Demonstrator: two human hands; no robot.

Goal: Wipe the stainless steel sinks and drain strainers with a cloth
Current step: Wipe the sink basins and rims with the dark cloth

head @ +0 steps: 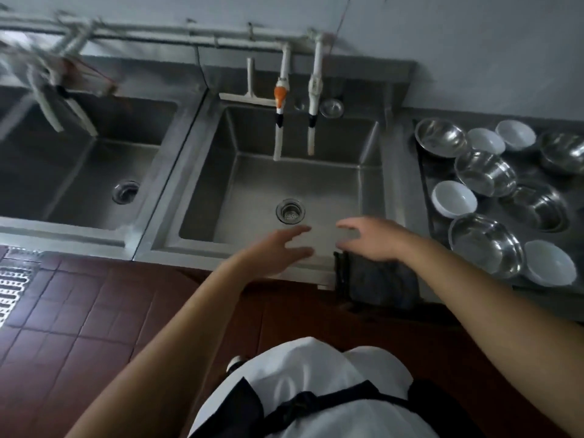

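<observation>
Nearest, the right hand (371, 240) rests loose-fingered on the dark cloth (380, 284) draped over the sink (240, 248) front rim; left hand (278, 251) hovers, grip wide. Gather the cloth fully, then wipe toward the far strainer (290, 211).

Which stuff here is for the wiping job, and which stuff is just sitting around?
For the job:
right sink
left sink
right drain strainer
left drain
dark cloth on the sink's front edge

Just sitting around:
steel bowls
white bowls
squeegee
</observation>
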